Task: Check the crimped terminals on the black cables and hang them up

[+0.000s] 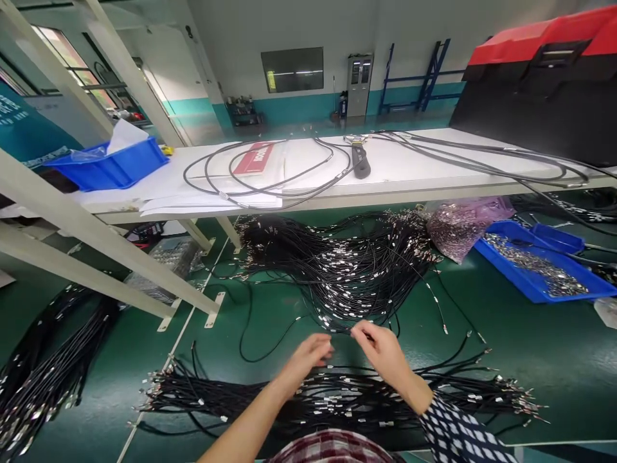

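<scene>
Plaid cloth (328, 447) sits nearest, at the bottom edge; just past it the near cable bundle (351, 400) runs crosswise on the green tabletop (554, 341), w/ my forearms over it. Far cable bundle (337, 270) is heaped beyond my hands, below the white shelf (405, 170). L hand (308, 354): fingers loosely bent, nothing visible in it. R hand (383, 350): thumb + fingers drawn together at the far heap's front edge; can't tell if a strand's in there.

Risks, as I judge: strands in that heap cross a lot, so pulling one could drag others or knot them, incl. the loose cable (260, 361) curling out on the L. Bundles lie near each other, so pcs could get mixed btwn them. Shiny ends might snag my patterned sleeve (457, 431), b/c it's so low over the near bundle. Pink bag (467, 225) is right by the heap's R end; a hard tug could shift it, poss. jostling the blue tray (506, 271) of small metal parts.
</scene>
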Action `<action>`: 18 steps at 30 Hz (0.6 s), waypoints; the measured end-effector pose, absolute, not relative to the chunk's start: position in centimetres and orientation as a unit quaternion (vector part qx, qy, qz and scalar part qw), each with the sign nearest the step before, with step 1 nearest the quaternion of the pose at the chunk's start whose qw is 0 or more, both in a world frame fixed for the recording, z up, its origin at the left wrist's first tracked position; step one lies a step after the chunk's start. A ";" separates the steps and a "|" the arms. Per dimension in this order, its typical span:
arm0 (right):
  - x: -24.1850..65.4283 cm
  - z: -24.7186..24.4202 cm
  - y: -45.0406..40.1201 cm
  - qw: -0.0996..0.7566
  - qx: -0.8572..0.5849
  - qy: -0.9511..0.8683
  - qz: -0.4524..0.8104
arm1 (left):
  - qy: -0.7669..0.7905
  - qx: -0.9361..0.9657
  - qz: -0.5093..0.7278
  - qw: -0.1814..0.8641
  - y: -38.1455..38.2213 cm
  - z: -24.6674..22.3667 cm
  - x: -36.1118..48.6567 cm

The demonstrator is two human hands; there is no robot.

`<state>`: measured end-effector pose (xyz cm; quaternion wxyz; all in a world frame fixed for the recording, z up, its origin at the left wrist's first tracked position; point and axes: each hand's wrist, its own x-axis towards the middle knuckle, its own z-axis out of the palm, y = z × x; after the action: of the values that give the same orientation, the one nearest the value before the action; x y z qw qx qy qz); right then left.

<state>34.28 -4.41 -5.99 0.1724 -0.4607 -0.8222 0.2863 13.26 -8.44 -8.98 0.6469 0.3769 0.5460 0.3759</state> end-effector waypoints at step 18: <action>40.5 -3.0 -7.9 0.117 -0.341 -0.913 0.191 | 0.418 0.009 0.648 0.637 3.7 0.1 2.8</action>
<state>40.50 -7.91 -2.99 0.1172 -0.3412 -0.9129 0.1907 2.82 3.66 0.05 0.6366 0.0094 0.4180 0.6480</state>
